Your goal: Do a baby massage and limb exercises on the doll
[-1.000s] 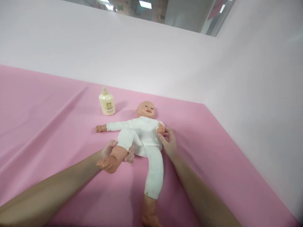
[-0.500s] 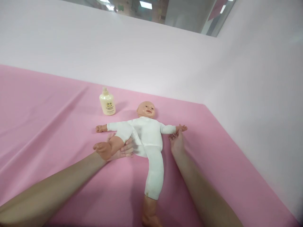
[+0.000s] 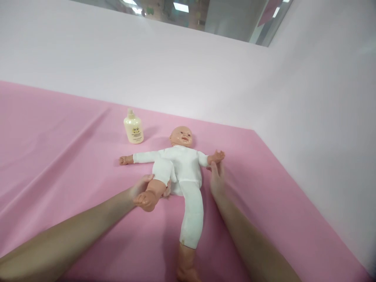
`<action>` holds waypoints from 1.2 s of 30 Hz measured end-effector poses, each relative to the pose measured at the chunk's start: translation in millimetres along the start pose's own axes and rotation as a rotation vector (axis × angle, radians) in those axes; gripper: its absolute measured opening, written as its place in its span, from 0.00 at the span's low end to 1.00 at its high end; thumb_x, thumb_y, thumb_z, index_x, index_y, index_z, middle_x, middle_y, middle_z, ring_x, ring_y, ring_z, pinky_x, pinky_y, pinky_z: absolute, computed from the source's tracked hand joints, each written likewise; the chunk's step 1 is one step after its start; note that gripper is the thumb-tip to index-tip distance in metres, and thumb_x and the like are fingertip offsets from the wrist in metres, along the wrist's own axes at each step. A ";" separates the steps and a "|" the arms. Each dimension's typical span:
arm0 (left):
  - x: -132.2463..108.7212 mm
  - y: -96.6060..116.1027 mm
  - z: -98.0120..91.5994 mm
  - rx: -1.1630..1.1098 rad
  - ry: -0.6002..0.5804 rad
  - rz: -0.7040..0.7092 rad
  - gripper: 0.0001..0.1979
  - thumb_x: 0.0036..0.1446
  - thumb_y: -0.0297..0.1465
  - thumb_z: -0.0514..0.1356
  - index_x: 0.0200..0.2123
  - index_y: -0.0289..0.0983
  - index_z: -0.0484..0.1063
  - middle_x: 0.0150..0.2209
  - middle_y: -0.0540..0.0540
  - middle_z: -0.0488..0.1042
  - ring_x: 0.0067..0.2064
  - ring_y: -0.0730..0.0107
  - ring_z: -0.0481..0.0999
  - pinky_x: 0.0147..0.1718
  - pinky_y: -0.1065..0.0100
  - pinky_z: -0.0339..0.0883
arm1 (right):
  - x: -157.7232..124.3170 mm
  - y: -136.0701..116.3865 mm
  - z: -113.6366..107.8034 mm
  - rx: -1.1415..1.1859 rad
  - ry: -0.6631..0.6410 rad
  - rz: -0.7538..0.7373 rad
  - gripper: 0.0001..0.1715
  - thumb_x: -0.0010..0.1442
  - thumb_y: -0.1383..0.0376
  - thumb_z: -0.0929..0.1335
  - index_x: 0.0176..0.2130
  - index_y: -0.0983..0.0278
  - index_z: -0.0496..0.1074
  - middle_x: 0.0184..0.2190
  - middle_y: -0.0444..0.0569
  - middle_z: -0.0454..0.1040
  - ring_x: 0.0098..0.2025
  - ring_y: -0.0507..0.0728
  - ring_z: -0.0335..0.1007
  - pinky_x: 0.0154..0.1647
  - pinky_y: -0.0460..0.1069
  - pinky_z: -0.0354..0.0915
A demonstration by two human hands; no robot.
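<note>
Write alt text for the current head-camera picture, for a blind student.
A baby doll in white lies on its back on pink cloth; a person's left hand holds its raised leg, the right hand its outstretched arm. A cream-coloured bottle stands left of its head in the picture.

Forearms (image 3: 88,226) stretch forward, left hand (image 3: 140,187) and right hand (image 3: 217,179) partly curled.
</note>
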State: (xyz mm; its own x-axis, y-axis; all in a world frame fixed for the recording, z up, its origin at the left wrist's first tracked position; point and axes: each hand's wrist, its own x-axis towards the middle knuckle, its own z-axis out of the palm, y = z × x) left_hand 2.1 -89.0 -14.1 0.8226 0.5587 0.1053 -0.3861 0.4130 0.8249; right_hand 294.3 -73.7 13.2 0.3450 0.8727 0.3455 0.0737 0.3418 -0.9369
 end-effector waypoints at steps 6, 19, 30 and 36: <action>3.5 -5.8 -1.9 -0.127 0.062 0.001 0.31 0.57 0.57 0.56 0.40 0.33 0.75 0.26 0.47 0.72 0.29 0.65 0.69 0.41 0.61 0.67 | -15.2 -10.1 3.0 -0.488 -0.423 -0.435 0.20 0.64 0.55 0.70 0.55 0.55 0.75 0.55 0.53 0.74 0.60 0.65 0.67 0.64 0.63 0.64; -7.5 4.3 5.0 0.017 -0.096 -0.209 0.33 0.49 0.53 0.66 0.48 0.32 0.74 0.39 0.41 0.79 0.41 0.55 0.77 0.44 0.58 0.70 | -13.2 -4.4 4.0 -0.335 -0.281 -0.321 0.22 0.67 0.54 0.67 0.57 0.57 0.71 0.57 0.54 0.72 0.58 0.63 0.69 0.59 0.61 0.69; -2.3 20.8 34.4 0.100 -0.370 -0.281 0.29 0.43 0.46 0.72 0.44 0.33 0.74 0.38 0.37 0.81 0.40 0.48 0.81 0.41 0.53 0.74 | -1.7 4.4 1.6 -0.194 -0.102 -0.141 0.17 0.68 0.53 0.62 0.47 0.58 0.74 0.49 0.51 0.76 0.52 0.60 0.73 0.57 0.60 0.69; -1.1 20.8 38.3 0.088 -0.411 -0.331 0.28 0.44 0.43 0.73 0.46 0.35 0.76 0.41 0.36 0.81 0.40 0.48 0.81 0.41 0.53 0.74 | -9.1 -4.7 -4.2 -0.445 -0.371 -0.408 0.25 0.60 0.71 0.61 0.52 0.56 0.76 0.57 0.51 0.74 0.62 0.62 0.66 0.66 0.63 0.61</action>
State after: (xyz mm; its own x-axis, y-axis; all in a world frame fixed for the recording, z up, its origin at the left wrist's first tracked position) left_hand 9.2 -108.5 24.3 0.9969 0.0739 0.0258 -0.0562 0.4475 0.8925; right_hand 294.7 -84.7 14.3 -0.1279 0.7936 0.5949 0.5321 0.5611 -0.6341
